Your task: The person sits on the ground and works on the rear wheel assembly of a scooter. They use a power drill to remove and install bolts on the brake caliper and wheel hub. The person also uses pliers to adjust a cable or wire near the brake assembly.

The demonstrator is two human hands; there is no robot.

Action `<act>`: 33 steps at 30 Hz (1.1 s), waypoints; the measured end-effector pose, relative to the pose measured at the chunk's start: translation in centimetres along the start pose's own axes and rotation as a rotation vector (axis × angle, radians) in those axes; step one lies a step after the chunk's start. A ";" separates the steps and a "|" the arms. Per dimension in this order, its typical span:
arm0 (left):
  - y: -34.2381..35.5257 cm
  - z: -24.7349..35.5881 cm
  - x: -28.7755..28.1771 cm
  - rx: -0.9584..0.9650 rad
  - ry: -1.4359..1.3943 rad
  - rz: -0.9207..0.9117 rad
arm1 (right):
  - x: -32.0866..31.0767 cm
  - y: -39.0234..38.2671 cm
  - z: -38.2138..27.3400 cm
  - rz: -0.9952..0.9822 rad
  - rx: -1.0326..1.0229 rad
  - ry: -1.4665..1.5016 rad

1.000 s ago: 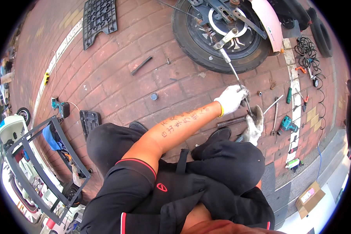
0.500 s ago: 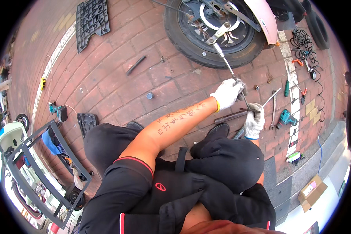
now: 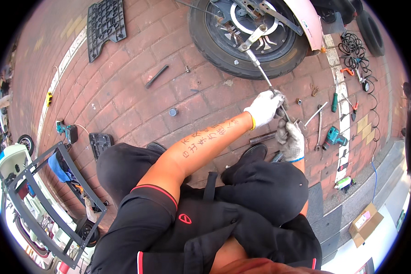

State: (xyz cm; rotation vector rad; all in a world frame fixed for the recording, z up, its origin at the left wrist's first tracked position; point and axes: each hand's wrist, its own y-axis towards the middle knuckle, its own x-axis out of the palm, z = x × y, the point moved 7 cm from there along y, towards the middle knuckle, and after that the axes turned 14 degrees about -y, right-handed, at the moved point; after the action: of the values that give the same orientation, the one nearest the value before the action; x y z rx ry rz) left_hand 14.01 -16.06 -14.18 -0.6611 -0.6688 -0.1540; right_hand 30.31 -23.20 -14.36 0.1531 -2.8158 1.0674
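A slim metal rod (image 3: 260,69), which looks like a damper rod, runs down from its mount on the wheel (image 3: 210,45) toward me. My left hand (image 3: 264,109), in a white glove, is closed around the rod partway along. Just below it, my right hand (image 3: 291,140), in a soiled white glove, has its fingers curled at the rod's lower end. Those fingers hide the very tip, and a small metal piece beside them is too unclear to name. A thin silver bar (image 3: 316,114) slants up to the right of my right hand.
Right of my hands are a wrench (image 3: 320,130), a green-handled screwdriver (image 3: 334,101), a teal power drill (image 3: 335,138) and coiled black hose (image 3: 351,48). A dark tube (image 3: 263,138) lies near my shoe. Leftward are a blue cap (image 3: 173,112), a black bar (image 3: 157,76) and a black plastic panel (image 3: 107,27).
My right hand has shifted left and slightly up along the rod's lower end, its fingers now more curled. My left hand keeps its hold on the rod.
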 end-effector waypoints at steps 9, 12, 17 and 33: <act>1.1 0.6 -0.4 0.082 0.169 -0.030 | -1.5 -1.2 -2.3 0.579 -0.756 -0.810; 0.7 0.9 0.6 -0.004 0.077 0.005 | -2.3 -1.4 1.4 0.377 -0.005 0.271; 0.8 -0.2 -0.5 0.039 0.066 -0.038 | 0.7 0.1 0.6 -0.324 0.031 0.561; -1.4 -2.3 -0.7 -0.018 0.454 -0.105 | -2.9 -2.7 7.1 0.539 -0.148 -0.180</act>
State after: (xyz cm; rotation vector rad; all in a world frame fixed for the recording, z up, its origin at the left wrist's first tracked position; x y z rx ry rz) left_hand 14.17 -18.60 -15.30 -0.5813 -0.2649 -0.3945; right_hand 32.95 -29.82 -18.35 -0.5839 -3.1746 0.9573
